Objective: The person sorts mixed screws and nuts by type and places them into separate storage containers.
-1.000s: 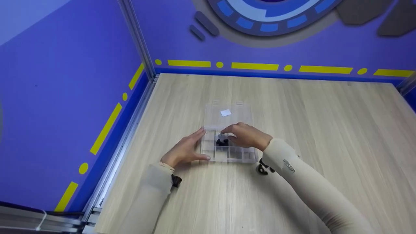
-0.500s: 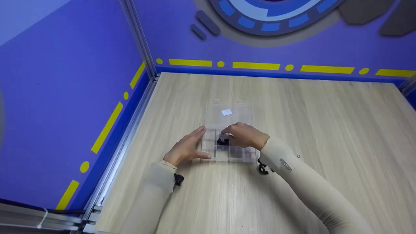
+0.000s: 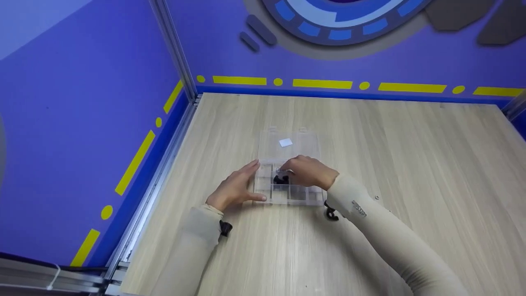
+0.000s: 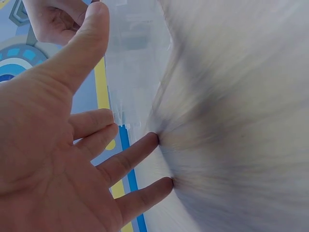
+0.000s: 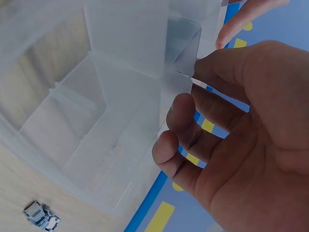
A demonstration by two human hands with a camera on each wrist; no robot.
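Observation:
A clear plastic compartment box lies on the table, its lid folded back flat behind it. My left hand is spread along the box's left side, the thumb at the front corner and the other fingertips near the back. In the left wrist view those fingers are spread apart. My right hand reaches into the box from the right, fingers bent down at a middle compartment holding black curved parts. In the right wrist view its thumb and forefinger meet at a clear divider's edge; I cannot tell whether they pinch anything.
Black curved pieces lie at the box's front right corner, partly under the right sleeve. A small shiny metal part sits on the wooden table to the right. A white label marks the lid.
The right forearm has shifted slightly left, bringing the small metal part into fuller view and covering more of the black pieces. The left hand stays at the box's side.

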